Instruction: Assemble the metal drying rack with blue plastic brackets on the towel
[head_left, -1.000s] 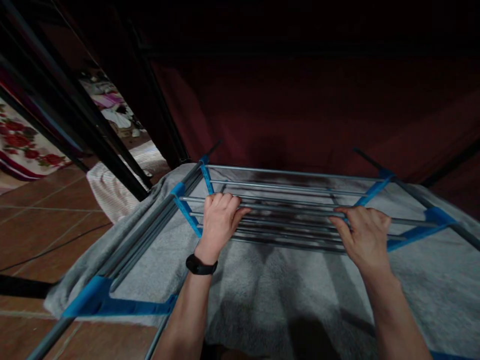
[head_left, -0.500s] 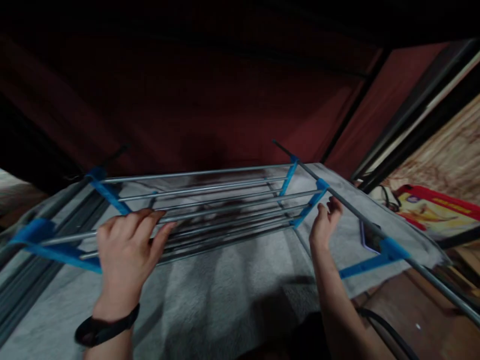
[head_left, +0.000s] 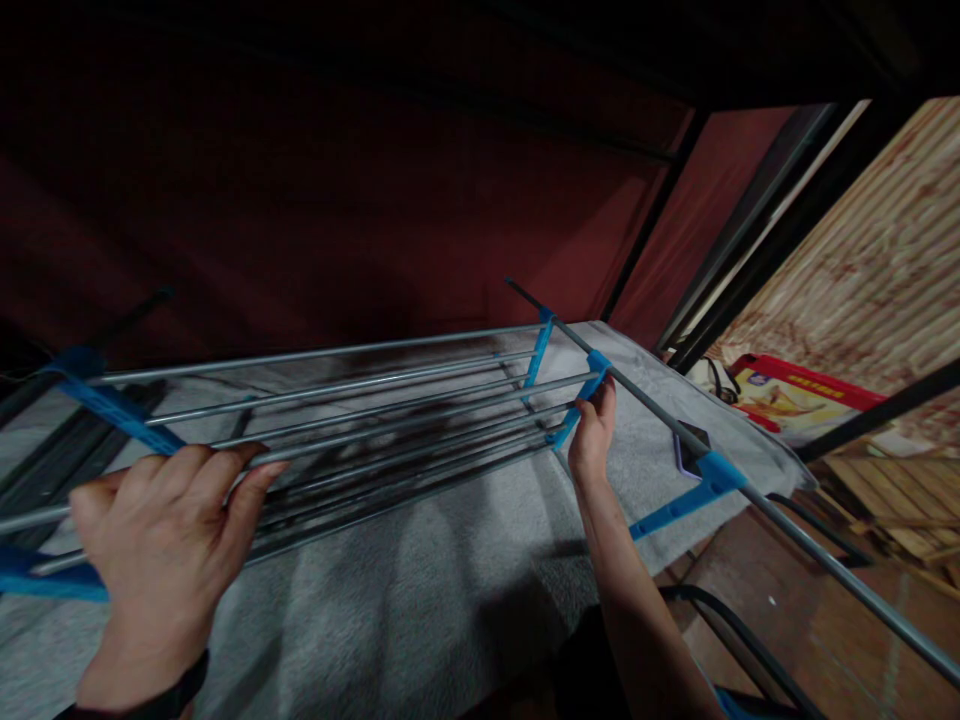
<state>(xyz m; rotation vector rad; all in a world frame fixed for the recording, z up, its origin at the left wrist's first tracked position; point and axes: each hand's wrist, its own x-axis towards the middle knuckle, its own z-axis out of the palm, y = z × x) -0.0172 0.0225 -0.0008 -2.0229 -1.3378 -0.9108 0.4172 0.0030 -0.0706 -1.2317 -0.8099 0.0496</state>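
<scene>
A rack of thin metal tubes point(head_left: 420, 375) with blue plastic brackets lies on a grey cloth point(head_left: 420, 600). My left hand point(head_left: 169, 530) is wrapped over the front tube near the rack's left end, thumb pointing right along it; its palm side is hidden. At the far end, my right hand point(head_left: 592, 435) grips the blue bracket point(head_left: 577, 405) where the tubes plug in, its fingers partly behind the plastic. Beyond that hand a long side pole point(head_left: 652, 395) slants through the bracket tops, with another blue bracket point(head_left: 694, 490) lower down it.
A phone point(head_left: 691, 452) lies on the cloth beyond the side pole. Behind the rack stands a dark red panel point(head_left: 390, 220). On the right are a red and yellow box point(head_left: 802, 392), a wooden pallet point(head_left: 892, 500) and a black curved tube point(head_left: 739, 625).
My right hand, apart from the rack before, has closed on the blue bracket. My left hand keeps its hold on the tube. The view has swung to the right.
</scene>
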